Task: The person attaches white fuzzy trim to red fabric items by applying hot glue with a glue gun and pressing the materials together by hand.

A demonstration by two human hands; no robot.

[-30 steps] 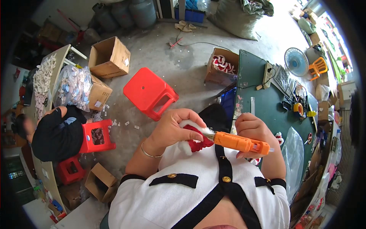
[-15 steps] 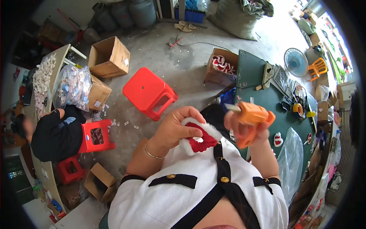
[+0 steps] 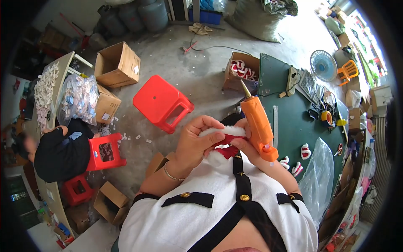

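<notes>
1. Just in front of the white shirt (image 3: 205, 178), between the left hand (image 3: 194, 142) and the right hand (image 3: 254, 156), steady the red fabric piece (image 3: 230, 152) with light, even tension.
2. With the left hand, drawn in to a thumb-and-finger pinch on the left side of the white fluffy trim (image 3: 234, 131), best to press firmly without crushing the pile.
3. With the right hand, mostly closed and doubly occupied, brace the orange glue gun (image 3: 257, 122) and nip the fabric's right side with the thumb. Cannot tell the exact curl of the fingers behind the gun.
4. Point the metal nozzle (image 3: 245, 89) up and away from cloth and skin, as seen; safer to treat as hot, though impossible to judge by eye.
5. Avoid any wrist twist likely to swing the tip across the work.
6. Bright red and soft-looking, edged with thick white fluff, bowed around a small pale gap, partly covered by both thumbs. Cannot make out any glue.
7. On the green counter (image 3: 287, 126), well apart to the right: similar red-and-white pieces (image 3: 305, 151), near a clear plastic sheet (image 3: 317, 174).
</notes>
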